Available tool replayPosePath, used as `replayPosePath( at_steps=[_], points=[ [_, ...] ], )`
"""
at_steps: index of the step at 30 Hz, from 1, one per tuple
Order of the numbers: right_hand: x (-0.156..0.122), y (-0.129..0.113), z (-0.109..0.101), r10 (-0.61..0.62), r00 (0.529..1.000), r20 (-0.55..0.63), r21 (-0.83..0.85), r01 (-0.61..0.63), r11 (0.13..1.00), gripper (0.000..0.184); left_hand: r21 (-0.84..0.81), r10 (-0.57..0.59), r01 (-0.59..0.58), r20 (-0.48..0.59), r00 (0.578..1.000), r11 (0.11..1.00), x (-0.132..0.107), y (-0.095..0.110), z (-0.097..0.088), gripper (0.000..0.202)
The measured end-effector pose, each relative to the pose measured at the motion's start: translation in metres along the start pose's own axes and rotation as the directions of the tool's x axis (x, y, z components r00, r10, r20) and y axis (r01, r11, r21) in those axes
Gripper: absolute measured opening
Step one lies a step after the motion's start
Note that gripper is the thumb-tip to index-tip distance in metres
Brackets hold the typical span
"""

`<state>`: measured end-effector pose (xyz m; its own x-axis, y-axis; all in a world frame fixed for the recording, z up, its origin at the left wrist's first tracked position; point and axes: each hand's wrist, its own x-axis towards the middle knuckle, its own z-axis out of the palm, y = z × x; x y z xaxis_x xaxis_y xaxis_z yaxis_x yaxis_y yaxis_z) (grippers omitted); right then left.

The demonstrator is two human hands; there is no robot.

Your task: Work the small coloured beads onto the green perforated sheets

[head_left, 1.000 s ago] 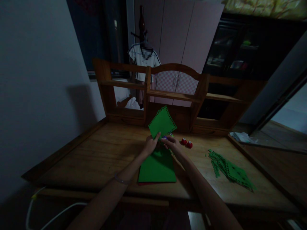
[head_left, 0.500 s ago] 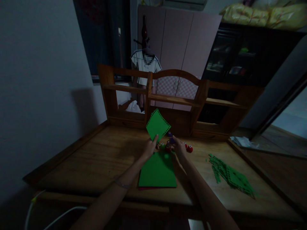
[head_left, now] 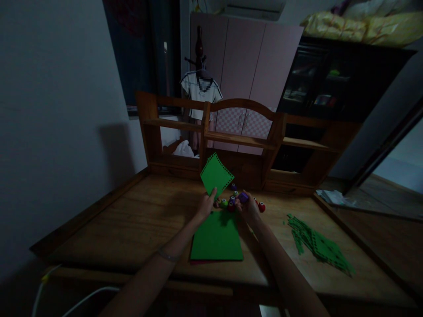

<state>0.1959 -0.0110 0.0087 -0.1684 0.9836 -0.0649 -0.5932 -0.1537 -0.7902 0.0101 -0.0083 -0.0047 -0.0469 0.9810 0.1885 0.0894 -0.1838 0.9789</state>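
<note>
My left hand (head_left: 206, 207) pinches the lower corner of a green sheet of paper (head_left: 216, 175), which is raised in a diamond pose with rows of small holes along its edges. In my right hand (head_left: 250, 214) is a small purple craft punch (head_left: 243, 197), held apart from the sheet. Between and behind the hands stand several more small punches, among them a green one (head_left: 224, 203), a red one (head_left: 261, 207) and a purple one (head_left: 233, 186). Below them a stack of green paper (head_left: 217, 242) lies flat, with a reddish edge showing underneath.
On the right of the wooden desk (head_left: 125, 220) lies a pile of green paper strips and hole-edged sheets (head_left: 325, 246). A wooden shelf unit (head_left: 239, 138) runs along the desk's back. The white wall (head_left: 66, 132) bounds the left side. A white cable (head_left: 89, 294) hangs at the front left.
My right hand has moved slightly right and turned, bringing the purple punch away from the sheet and uncovering punches behind it. My left hand and its sheet have hardly moved.
</note>
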Motion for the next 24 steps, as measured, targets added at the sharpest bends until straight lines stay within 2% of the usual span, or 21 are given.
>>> replayPosePath(
  at_steps=[4, 11, 17, 21, 24],
  points=[
    [-0.002, -0.003, 0.002, 0.035, 0.999, 0.011, 0.010, -0.036, 0.999, 0.028, -0.010, -0.012, 0.013, 0.018, 1.000, 1.000, 0.001, -0.002, 0.001, 0.059],
    [-0.012, -0.004, 0.008, 0.054, 0.985, 0.166, -0.097, -0.038, 0.995, 0.042, 0.006, -0.018, 0.018, 0.034, 0.999, 1.000, 0.000, -0.002, 0.000, 0.062],
    [-0.017, -0.006, 0.018, 0.010, 0.988, 0.157, -0.127, 0.010, 0.992, 0.045, 0.040, -0.021, 0.020, 0.034, 0.999, 0.999, -0.002, 0.003, -0.001, 0.062],
    [-0.019, -0.008, 0.020, 0.059, 0.983, 0.172, -0.154, -0.032, 0.988, 0.043, 0.032, -0.019, 0.018, 0.041, 0.999, 0.999, -0.003, 0.006, -0.001, 0.061],
    [-0.020, -0.009, 0.020, 0.052, 0.983, 0.175, -0.192, -0.017, 0.981, 0.042, 0.040, -0.010, 0.009, 0.036, 0.999, 0.999, -0.003, 0.005, -0.001, 0.061]
  ],
)
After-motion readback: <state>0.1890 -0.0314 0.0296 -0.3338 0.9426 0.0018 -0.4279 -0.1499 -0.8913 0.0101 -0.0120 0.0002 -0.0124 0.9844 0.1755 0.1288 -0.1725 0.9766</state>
